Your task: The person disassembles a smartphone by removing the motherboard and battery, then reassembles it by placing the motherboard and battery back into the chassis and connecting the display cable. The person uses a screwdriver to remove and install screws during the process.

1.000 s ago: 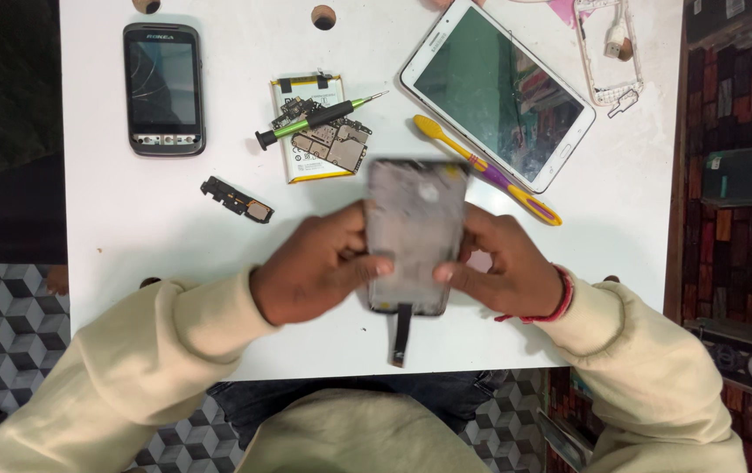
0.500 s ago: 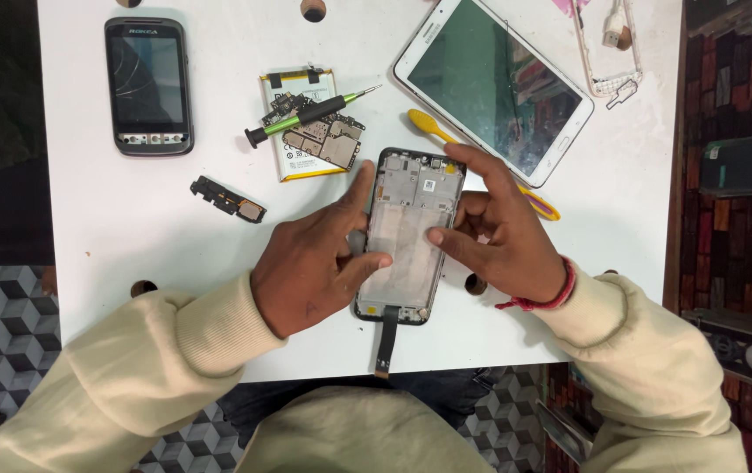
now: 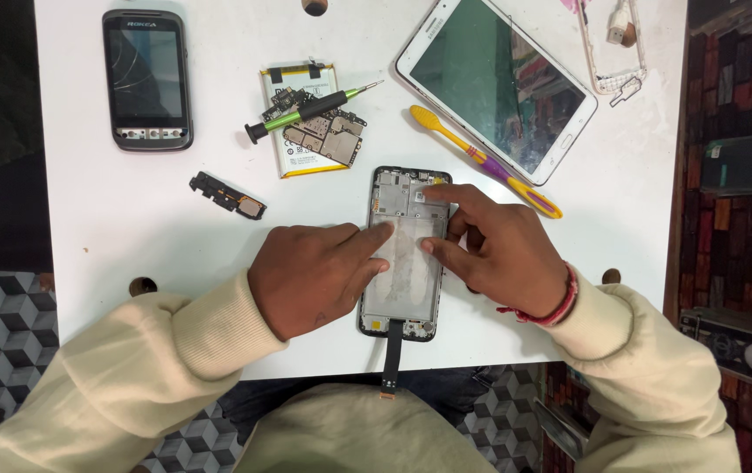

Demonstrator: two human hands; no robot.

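We are pressing the opened phone frame (image 3: 404, 254) flat on the white table (image 3: 131, 245), near its front edge. Our left hand (image 3: 315, 276) is laying an extended forefinger on it; our right hand (image 3: 498, 250) is spreading fingertips (image 3: 433, 189) across it, gripping nothing.

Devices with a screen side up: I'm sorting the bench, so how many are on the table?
2. A dark cracked phone lies at the far left; a white tablet lies far right of centre. The opened phone frame under both hands shows its inside instead.
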